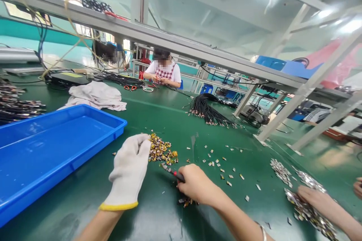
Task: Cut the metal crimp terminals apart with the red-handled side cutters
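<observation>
Clutching a red-handled tool (pixel 173 173) in the bare right hand (pixel 195 184), with the fingers (pixel 186 175) closing narrowly around the grip and the metal tip pointing left toward a heap of gold scraps (pixel 160 150). Holding the gloved left hand (pixel 128 169) against that heap on the table (pixel 135 226), its fingers (pixel 143 145) bunching close together, with any pinched bit hidden from view.

Risking a slip: the tip possibly skidding off a scrap and jabbing the glove, given how closely tool and glove are working. Risking mixed piles too, with light flakes (pixel 226 173) scattering rightward and possibly drifting into the silver scraps (pixel 307 211). Looking crumpled and foil-like, the gold heap is glinting in uneven clumps, with a smaller clump (pixel 185 201) lying below the right hand.

Reaching into the silver scraps from the right, a co-worker's hand (pixel 313 200) is working apart from the gloved one. Sitting left of the glove, a blue tray (pixel 98 120). Lying farther along the table, a black cable bundle (pixel 209 111), a pale cloth (pixel 96 96) and orange-handled scissors (pixel 130 87). Working across the table, a seated person (pixel 162 69).
</observation>
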`<act>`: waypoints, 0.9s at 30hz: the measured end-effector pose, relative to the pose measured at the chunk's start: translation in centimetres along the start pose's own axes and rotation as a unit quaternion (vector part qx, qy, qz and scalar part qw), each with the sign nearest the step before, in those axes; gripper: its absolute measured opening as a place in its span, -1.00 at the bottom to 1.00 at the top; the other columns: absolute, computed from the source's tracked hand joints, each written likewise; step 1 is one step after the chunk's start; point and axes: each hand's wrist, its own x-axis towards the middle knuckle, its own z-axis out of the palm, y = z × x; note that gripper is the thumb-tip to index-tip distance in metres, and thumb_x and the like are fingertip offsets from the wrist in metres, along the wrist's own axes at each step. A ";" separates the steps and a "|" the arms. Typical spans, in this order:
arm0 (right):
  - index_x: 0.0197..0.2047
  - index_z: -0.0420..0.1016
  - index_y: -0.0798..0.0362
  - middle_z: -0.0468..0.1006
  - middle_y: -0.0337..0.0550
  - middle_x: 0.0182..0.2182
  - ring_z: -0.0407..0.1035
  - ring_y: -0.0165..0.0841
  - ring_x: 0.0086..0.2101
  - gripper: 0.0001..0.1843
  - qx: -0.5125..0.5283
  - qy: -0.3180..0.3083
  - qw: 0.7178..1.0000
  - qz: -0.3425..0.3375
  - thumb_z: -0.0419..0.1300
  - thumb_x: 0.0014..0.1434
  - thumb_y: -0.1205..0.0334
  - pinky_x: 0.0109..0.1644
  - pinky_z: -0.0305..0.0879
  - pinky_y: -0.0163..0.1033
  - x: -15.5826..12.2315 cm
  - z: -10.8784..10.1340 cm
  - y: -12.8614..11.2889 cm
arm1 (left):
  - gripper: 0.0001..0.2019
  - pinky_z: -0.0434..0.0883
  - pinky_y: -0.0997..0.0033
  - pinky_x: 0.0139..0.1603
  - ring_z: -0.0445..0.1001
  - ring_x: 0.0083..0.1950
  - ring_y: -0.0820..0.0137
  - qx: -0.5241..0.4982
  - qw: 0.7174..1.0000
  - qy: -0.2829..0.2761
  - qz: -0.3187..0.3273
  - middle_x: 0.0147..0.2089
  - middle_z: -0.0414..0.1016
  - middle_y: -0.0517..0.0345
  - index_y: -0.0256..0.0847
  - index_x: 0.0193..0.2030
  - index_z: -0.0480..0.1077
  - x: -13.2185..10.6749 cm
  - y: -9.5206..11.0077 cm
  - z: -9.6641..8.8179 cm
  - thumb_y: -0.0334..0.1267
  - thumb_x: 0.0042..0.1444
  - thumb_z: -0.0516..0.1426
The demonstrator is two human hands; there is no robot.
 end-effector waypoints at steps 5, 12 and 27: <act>-0.43 0.22 0.03 0.34 -0.33 -0.57 0.32 -0.46 -0.57 -0.92 0.217 0.030 0.975 -0.033 -0.01 0.09 0.29 -0.44 0.27 -0.37 1.8 -2.3 -1.0 | -0.76 0.34 0.33 -0.01 0.50 -0.07 0.30 -0.053 0.997 -0.020 0.047 -0.08 0.55 0.21 -0.02 -0.13 0.43 -0.5 -0.5 1.2 -0.10 0.16 0.00; -0.45 0.27 0.06 0.36 -0.29 -0.53 0.31 -0.44 -0.51 -0.81 0.416 0.059 0.904 -0.077 0.14 0.09 0.14 -0.38 0.32 -0.33 3.2 -3.1 -4.7 | -0.75 0.33 0.23 -0.01 0.47 -0.02 0.25 -0.074 0.991 -0.107 0.016 -0.06 0.55 0.21 0.03 -0.11 0.43 -0.8 -0.6 1.4 -0.13 0.09 0.03; -0.42 0.30 0.04 0.41 -0.26 -0.53 0.32 -0.38 -0.47 -0.73 0.346 0.085 0.927 -0.118 0.08 0.21 0.06 -0.35 0.26 -0.32 3.6 -3.1 -4.0 | -0.71 0.27 0.19 0.05 0.47 -0.01 0.24 -0.080 0.992 -0.040 -0.086 -0.05 0.57 0.31 0.13 -0.15 0.46 0.0 -0.7 0.1 -0.04 0.17 -0.06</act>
